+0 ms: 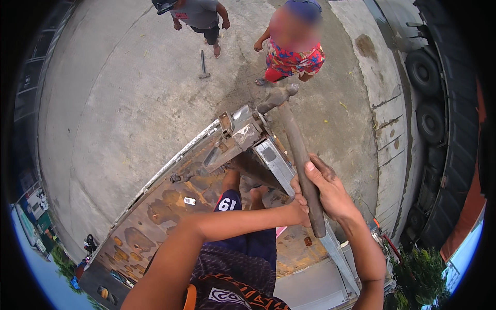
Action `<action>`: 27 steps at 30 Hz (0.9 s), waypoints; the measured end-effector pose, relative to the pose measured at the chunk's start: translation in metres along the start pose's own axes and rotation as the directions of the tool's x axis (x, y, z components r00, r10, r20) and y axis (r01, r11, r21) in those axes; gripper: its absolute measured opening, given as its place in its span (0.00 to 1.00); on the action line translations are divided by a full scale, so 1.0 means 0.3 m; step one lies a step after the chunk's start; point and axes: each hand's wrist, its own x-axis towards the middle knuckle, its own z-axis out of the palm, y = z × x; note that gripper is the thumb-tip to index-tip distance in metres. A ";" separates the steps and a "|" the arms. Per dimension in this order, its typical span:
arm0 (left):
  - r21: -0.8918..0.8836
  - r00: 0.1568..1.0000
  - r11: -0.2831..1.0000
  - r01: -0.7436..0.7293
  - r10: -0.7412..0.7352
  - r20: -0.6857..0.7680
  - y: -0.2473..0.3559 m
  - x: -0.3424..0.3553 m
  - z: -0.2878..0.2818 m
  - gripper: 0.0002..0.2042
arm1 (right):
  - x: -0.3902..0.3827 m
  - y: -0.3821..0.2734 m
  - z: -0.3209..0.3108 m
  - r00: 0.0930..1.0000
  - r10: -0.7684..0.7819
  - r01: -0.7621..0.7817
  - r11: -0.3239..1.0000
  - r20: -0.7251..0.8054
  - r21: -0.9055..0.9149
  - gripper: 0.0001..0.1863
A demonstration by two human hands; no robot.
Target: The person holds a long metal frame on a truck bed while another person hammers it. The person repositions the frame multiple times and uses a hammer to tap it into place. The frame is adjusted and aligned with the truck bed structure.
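Note:
A heavy hammer (294,134) with a thick, worn handle slants in front of me. Its metal head (278,98) is up at the far end, over a metal corner bracket (247,135). Wrapped around the handle's middle is my right hand (331,191), thumb along the top. My left hand (300,206) reaches across from the left and closes on the handle beside the right one, partly hidden behind it. The handle's butt sticks out below both hands. A grey metal rail (276,160) runs under the hammer.
I am above a rusty metal panel (160,212) bearing a small white tag (189,201). Another hammer (203,67) lies on the concrete. Two people stand ahead, one in grey (199,13), one in a flowered shirt (294,57). Large truck tyres (430,123) are at the right.

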 end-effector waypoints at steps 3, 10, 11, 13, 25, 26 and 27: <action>0.390 0.967 0.917 -0.079 -0.025 0.255 0.069 0.051 -0.027 0.20 | 0.008 -0.048 0.004 0.991 0.092 -0.092 0.996 -0.100 -0.001 0.28; 0.460 0.902 0.874 -0.157 -0.062 0.426 0.205 0.102 -0.202 0.20 | 0.001 -0.028 -0.026 0.987 0.149 -0.154 0.985 -0.061 -0.083 0.26; 0.466 0.894 0.871 -0.159 -0.073 0.442 0.215 0.105 -0.214 0.20 | -0.003 -0.038 -0.029 0.967 0.222 -0.234 0.968 -0.123 -0.093 0.26; 0.477 0.874 0.863 -0.165 -0.096 0.477 0.224 0.113 -0.225 0.20 | -0.012 -0.087 -0.036 0.977 0.181 -0.188 0.981 -0.111 -0.056 0.26; 0.266 0.976 0.940 -0.212 0.217 0.014 0.149 0.069 -0.105 0.29 | 0.001 -0.135 0.036 0.947 0.156 -0.205 0.967 -0.281 -0.154 0.25; 0.304 0.977 0.929 -0.213 0.206 0.054 0.154 0.073 -0.110 0.29 | -0.009 -0.153 0.011 0.931 0.162 -0.200 0.976 -0.326 -0.085 0.26; 0.343 0.981 0.919 -0.193 0.177 0.078 0.161 0.082 -0.116 0.28 | -0.021 -0.182 -0.016 0.912 0.130 -0.153 0.988 -0.390 -0.027 0.26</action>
